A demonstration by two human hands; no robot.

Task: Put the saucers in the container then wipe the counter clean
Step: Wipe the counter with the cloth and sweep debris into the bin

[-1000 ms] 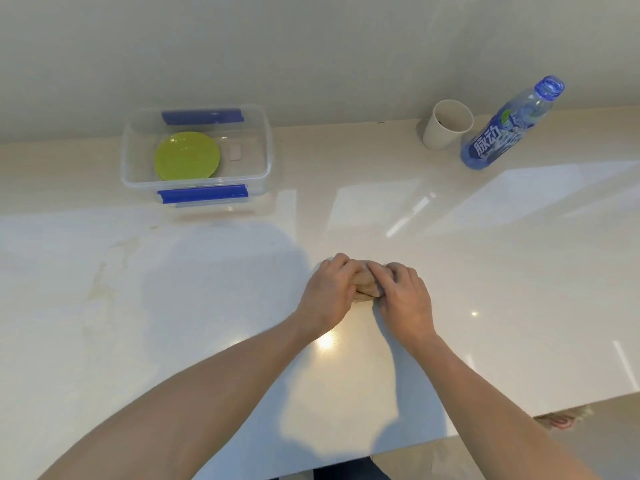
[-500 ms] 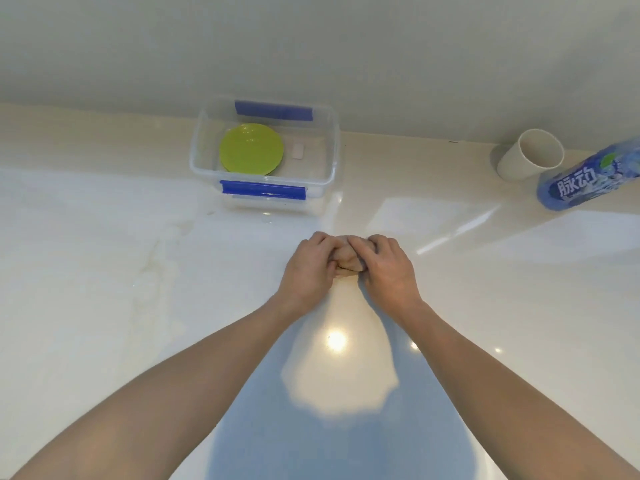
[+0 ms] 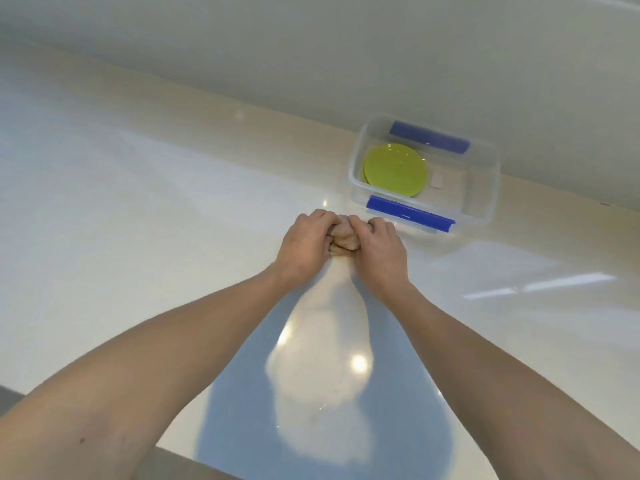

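- Shifted leftward along the surface (image 3: 145, 209) since half a second ago: both hands and the cloth, with the view swung so far that the cup and bottle seen then are out of frame and the container now sits to the right of the hands.
- Pale, glossy surface, filling most of the view up to the wall; bright reflections and the arms' shadow across it, no obvious dirt visible from here.
- Clear container (image 3: 483, 188) with blue clips on its long sides, parked at the back against the wall, probably to keep the wiping area free.
- Green saucers (image 3: 394, 169) lying flat inside the container, toward its left end, apparently stacked, since a second rim peeks out at the left edge; first part of the task judged done.
- Left hand (image 3: 304, 242) curled down over the left side of the cloth, fingers clamped on it.
- Right hand (image 3: 379, 249) mirrored on the other side, fingers likewise closed on the cloth; two hands together likely for firmer downward pressure while wiping.
- Cloth (image 3: 344, 239), a small beige wad bunched tight between the two hands, pressed to the surface just in front of the container's near blue clip.
- Small pale tag or label inside the container, right of the saucers; too small to identify.
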